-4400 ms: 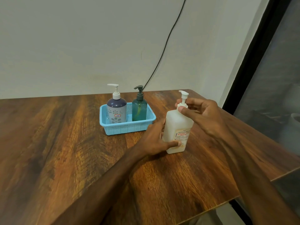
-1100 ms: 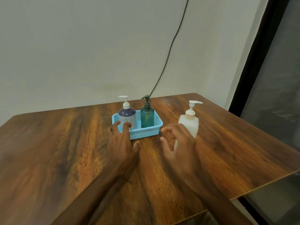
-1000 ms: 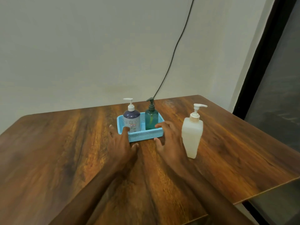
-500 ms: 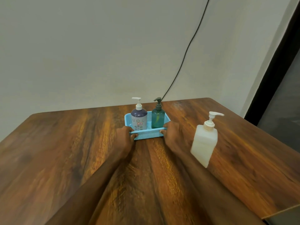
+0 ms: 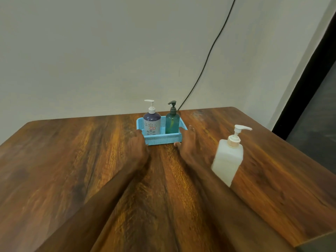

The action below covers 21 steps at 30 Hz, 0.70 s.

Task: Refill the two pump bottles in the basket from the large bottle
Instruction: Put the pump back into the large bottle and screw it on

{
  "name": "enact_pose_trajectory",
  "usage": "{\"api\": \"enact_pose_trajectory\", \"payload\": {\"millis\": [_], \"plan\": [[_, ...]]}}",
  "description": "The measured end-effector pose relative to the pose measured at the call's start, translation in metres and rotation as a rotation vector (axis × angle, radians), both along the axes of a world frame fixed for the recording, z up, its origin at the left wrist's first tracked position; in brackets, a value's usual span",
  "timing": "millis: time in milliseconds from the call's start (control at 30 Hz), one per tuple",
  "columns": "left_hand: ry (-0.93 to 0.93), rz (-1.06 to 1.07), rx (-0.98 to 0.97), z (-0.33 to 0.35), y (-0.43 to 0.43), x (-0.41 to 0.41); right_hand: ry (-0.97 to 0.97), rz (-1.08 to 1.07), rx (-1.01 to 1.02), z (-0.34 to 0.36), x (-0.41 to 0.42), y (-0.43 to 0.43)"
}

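Brown wood-grain bench [image 5: 72,160] against a pale wall [image 5: 91,51]. Near the far edge, a light blue perforated basket [image 5: 163,139], rectangular, long side toward the camera. Inside, upright and side by side: at left, a purple bottle [image 5: 152,124] with white pump, flower print and small red-edged label; at right, a green translucent bottle [image 5: 172,123] with dark pump. Both pump nozzles pointing left. Left hand [image 5: 138,146] at the basket's near left corner, fingers along the left end wall, knuckles up. Right hand [image 5: 187,142] at the near right corner, fingers spread along the right end wall, thumb tip low at the front face. Grip on each side: loose and open-fingered against the basket; cannot tell whether either truly clamps it. Both forearms stretched out across the bench from the near edge. Large bottle [image 5: 228,159], white and square-shouldered, with tan collar and white pump, nozzle pointing right; upright on the bench to the right of the right forearm, nearer the camera than the basket and apart from it, lower edge hidden behind the forearm. Untouched by either hand. Black cable [image 5: 209,57] down the wall, ending behind the green bottle. Dark frame [image 5: 309,79] at the right edge of the wall.
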State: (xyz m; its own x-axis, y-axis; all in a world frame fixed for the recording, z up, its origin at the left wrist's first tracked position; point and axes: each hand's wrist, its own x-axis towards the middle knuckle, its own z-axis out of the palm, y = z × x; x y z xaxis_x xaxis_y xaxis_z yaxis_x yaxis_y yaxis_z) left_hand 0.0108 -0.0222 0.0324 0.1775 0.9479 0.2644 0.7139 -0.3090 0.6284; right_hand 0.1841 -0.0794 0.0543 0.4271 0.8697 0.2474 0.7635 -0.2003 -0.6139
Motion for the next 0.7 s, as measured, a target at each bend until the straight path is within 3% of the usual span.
{"api": "enact_pose_trajectory", "payload": {"millis": [100,233,367,467,567,700], "plan": [[0.116,0.009,0.154,0.005,-0.049,0.01,-0.002,0.012,0.098,0.005,-0.007,-0.037],[-0.003,-0.259,0.234,0.019,-0.113,0.049,-0.079,0.037,0.247,0.015,-0.003,-0.111],[0.097,-0.422,0.112,0.035,-0.147,0.089,-0.065,-0.059,0.48,0.022,0.012,-0.187],[0.058,-0.449,0.02,0.042,-0.16,0.108,0.012,-0.173,0.564,0.026,0.03,-0.218],[0.074,-0.439,-0.075,0.047,-0.164,0.119,0.229,-0.315,0.415,0.015,0.058,-0.216],[0.028,-0.45,-0.183,0.049,-0.16,0.123,0.455,-0.172,0.06,-0.001,0.089,-0.191]]}}
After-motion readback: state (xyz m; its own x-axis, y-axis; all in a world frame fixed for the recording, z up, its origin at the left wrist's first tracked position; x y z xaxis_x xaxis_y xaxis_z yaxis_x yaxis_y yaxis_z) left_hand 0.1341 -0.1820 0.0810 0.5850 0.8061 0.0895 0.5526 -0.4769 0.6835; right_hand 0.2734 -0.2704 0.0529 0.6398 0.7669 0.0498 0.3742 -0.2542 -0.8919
